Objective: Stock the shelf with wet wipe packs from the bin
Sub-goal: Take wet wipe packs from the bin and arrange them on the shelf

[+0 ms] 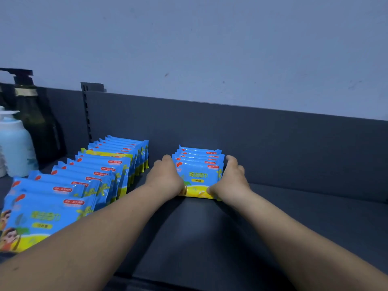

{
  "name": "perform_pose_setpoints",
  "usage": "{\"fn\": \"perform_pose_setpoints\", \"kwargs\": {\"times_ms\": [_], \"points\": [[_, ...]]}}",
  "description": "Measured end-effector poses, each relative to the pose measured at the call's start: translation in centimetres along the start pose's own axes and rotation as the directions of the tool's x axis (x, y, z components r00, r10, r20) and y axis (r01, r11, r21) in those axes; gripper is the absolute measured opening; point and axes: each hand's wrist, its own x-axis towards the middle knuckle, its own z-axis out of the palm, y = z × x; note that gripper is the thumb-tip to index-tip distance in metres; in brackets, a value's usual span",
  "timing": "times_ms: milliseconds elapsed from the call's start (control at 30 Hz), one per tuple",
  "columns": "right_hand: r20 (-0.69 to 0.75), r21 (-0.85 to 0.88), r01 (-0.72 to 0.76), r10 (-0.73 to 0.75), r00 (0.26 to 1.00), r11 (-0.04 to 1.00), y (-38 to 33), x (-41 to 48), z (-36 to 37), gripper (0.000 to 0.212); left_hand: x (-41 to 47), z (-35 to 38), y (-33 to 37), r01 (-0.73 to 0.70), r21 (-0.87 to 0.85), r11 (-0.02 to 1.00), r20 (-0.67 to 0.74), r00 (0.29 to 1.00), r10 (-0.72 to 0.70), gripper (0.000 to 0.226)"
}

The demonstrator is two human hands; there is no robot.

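Note:
A small stack of blue-and-yellow wet wipe packs stands upright near the back of the dark grey shelf. My left hand presses its left side and my right hand presses its right side, so the stack is squeezed between both hands. To the left, a long row of the same wet wipe packs runs from the back panel toward the front edge, standing on edge and leaning. The bin is out of view.
A pale blue pump bottle and a dark pump bottle stand at the far left. The grey back panel rises behind the shelf, with a slotted upright at its left. Bare shelf surface lies right of the held stack.

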Motion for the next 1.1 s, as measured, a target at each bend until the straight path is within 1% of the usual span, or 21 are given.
{"fn": "perform_pose_setpoints", "kwargs": {"times_ms": [167,267,333,367,433,500,600,667,800,900,1100], "points": [[0.056,-0.022,-0.032,0.033,0.998,0.999,-0.1,-0.5,-0.2,0.098,-0.7,-0.3,-0.7,-0.008,-0.009,1.000,0.078,0.997,0.008,0.061],[0.061,-0.032,-0.029,0.031,0.998,0.999,-0.2,-0.7,-0.3,0.101,-1.3,-0.4,-0.9,0.004,0.004,1.000,0.101,0.995,-0.005,0.066],[0.052,-0.036,-0.024,0.026,0.998,0.999,-0.3,-0.8,-0.4,0.102,-1.6,-0.6,-0.9,0.001,0.000,1.000,0.085,0.996,-0.001,0.069],[0.042,-0.042,-0.020,0.021,0.999,0.999,-0.4,-0.9,-0.5,0.102,-1.7,-0.7,-0.9,-0.007,-0.005,1.000,0.068,0.998,0.008,0.074],[0.015,-0.061,-0.009,0.009,1.000,0.998,-0.5,-0.9,-0.6,0.099,-2.1,-1.0,-0.9,-0.037,-0.006,0.999,0.031,0.999,0.037,0.092],[-0.021,-0.104,0.007,-0.009,1.000,0.995,-0.7,-1.0,-0.6,0.100,-2.6,-1.5,-1.0,-0.090,0.007,0.996,-0.009,0.996,0.090,0.101],[-0.075,-0.211,0.060,-0.077,0.994,0.976,-1.2,-1.3,-0.6,0.102,-3.2,-2.3,-1.4,-0.195,0.062,0.979,-0.057,0.978,0.199,0.102],[-0.089,-0.299,0.116,-0.148,0.985,0.947,-1.5,-1.8,-0.4,0.097,-3.6,-2.9,-1.7,-0.256,0.128,0.958,-0.083,0.960,0.267,0.099],[-0.072,-0.440,0.241,-0.301,0.951,0.865,-2.8,-3.2,0.1,0.084,-4.5,-4.9,-2.4,-0.355,0.292,0.888,-0.120,0.908,0.402,0.085],[-0.053,-0.484,0.326,-0.398,0.916,0.812,-4.2,-4.5,0.6,0.077,-5.2,-6.7,-3.2,-0.363,0.360,0.859,-0.167,0.881,0.443,0.080],[-0.030,-0.495,0.466,-0.551,0.834,0.733,-8.1,-7.5,2.7,0.073,-6.9,-11.2,-7.1,-0.304,0.448,0.841,-0.235,0.867,0.439,0.083]]}}
